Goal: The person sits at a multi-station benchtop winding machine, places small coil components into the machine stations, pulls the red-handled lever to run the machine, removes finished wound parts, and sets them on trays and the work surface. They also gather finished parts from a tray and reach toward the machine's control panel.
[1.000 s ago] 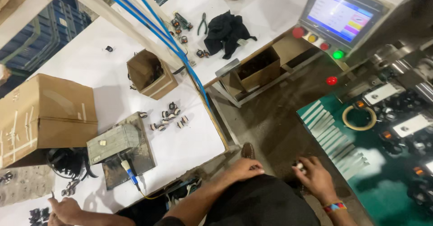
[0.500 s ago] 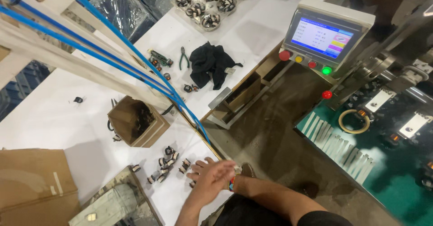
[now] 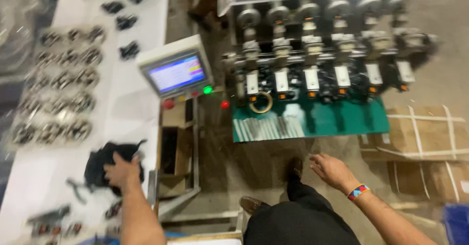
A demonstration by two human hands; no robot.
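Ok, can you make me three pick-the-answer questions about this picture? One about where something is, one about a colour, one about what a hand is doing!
1. Where is the black cloth?
A. on the white table
B. on the green mat
C. on the cardboard boxes

2. What colour is the mat under the machine?
A. yellow
B. green
C. pink

3. What is the right hand doing?
A. holding pliers
B. pressing the screen
C. open, holding nothing

Answers:
1 A, it lies on the white table under the left hand.
2 B, the mat shows green.
3 C, its fingers are spread over the floor.
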